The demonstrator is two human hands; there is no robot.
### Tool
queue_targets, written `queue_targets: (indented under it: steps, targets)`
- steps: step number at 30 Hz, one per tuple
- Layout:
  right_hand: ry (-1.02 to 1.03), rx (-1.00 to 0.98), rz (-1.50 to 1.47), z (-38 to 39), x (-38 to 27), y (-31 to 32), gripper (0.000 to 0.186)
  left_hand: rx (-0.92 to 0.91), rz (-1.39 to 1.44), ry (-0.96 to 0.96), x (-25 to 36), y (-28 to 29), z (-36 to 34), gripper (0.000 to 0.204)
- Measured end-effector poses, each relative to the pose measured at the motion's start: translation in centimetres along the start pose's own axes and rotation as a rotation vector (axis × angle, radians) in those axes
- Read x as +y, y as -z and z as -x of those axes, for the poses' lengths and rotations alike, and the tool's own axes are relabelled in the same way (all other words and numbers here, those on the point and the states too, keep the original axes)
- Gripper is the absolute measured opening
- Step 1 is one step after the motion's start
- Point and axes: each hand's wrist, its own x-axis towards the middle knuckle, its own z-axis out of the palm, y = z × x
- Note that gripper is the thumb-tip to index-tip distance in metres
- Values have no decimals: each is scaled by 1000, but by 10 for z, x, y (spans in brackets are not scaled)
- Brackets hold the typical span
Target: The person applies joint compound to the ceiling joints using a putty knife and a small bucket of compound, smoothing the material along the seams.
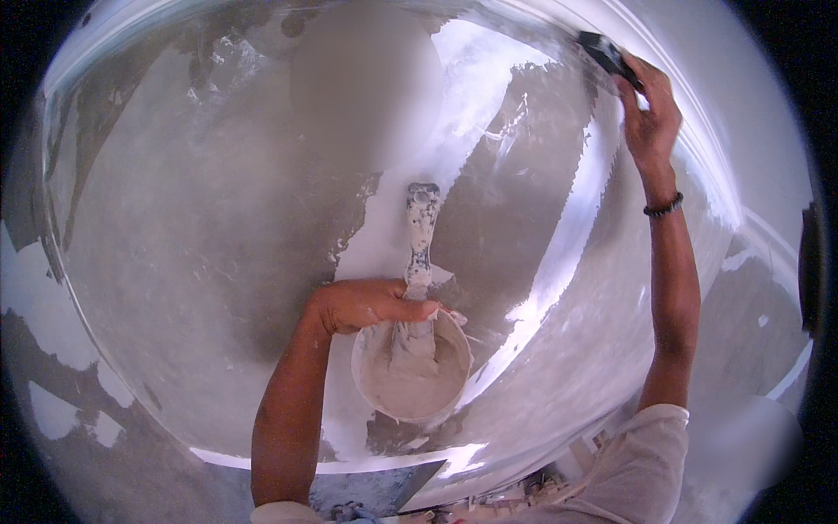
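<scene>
My left hand (371, 304) grips the rim of a round white bucket (358, 371) holding pale, creamy filler (406, 389). A putty knife (422, 223) stands in the bucket with its smeared handle pointing up; its blade dips into the filler, and my left thumb lies across it. Raised to the upper right, my right hand (652, 113) is closed around a small black hand tool (607, 57), dark and flat-sided, of a kind I cannot make out. That tool is up against the wall close to the white moulding; whether it touches is hard to see.
The grey wall (218, 218) carries bright white filler bands (563, 253). White moulding (707, 148) runs along its right and top edges. Below lie a grey board (375, 489) and cluttered items (532, 496) on the floor. Two patches of the picture are blurred.
</scene>
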Motion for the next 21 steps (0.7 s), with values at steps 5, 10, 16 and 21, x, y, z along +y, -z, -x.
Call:
queue_targets:
  steps: [5,10,16,21]
  targets:
    - [218,-109,-4,-33,-33,-31,32,-30,54,-55,-24,6,-18,50]
    - [143,-70,-49,-66,-70,-35,14,-11,64,-54,-8,-1,-8,46]
    - [-36,-158,155,17,36,-2,28,-31,111,-38,-26,6,-13,48]
    - [-192,33,29,40,38,27,30,50,108,19,-18,2,-9,44]
